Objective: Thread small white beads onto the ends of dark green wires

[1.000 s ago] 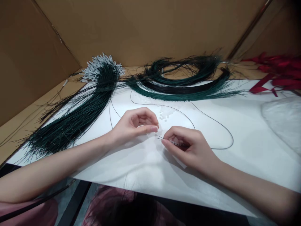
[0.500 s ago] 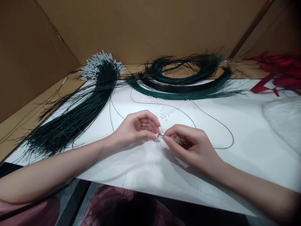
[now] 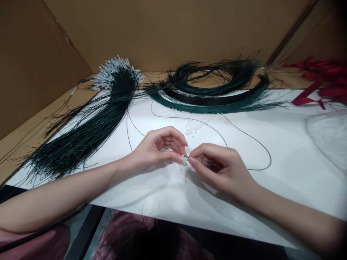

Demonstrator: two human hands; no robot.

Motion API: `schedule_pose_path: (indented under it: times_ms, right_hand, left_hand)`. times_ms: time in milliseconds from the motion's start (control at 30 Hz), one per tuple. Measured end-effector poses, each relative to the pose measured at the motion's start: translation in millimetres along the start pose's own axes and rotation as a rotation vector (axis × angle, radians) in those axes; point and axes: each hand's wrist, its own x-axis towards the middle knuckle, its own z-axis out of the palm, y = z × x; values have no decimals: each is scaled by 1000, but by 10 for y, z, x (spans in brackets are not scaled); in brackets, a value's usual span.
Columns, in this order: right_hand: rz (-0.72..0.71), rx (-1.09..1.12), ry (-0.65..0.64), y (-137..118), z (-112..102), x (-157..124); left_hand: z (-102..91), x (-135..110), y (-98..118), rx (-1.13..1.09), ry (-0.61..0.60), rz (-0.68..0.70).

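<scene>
My left hand (image 3: 157, 148) and my right hand (image 3: 217, 166) meet fingertip to fingertip over the white sheet (image 3: 271, 144). The left hand pinches a small white bead (image 3: 184, 158) between thumb and forefinger. The right hand pinches the end of a thin dark wire (image 3: 257, 141), whose tip touches the bead. The wire loops away to the right and back across the sheet. A small heap of loose white beads (image 3: 193, 128) lies just beyond the hands.
A bundle of dark green wires with white bead tips (image 3: 89, 122) fans out at the left. A coil of green and black wires (image 3: 214, 94) lies at the back. Red ribbons (image 3: 322, 81) sit at the far right. Cardboard walls (image 3: 162, 32) enclose the back and left.
My left hand moved right and down until its fingertips met the right hand's. The bead it pinches now touches the wire tip. The right hand stayed nearly in place.
</scene>
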Motion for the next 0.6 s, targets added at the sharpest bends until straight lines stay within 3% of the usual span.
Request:
schedule_pose_path:
  times_ms: [600]
  right_hand:
    - [8, 36, -18, 19, 16, -11]
  left_hand:
    - [-2, -17, 3, 60, 11, 21]
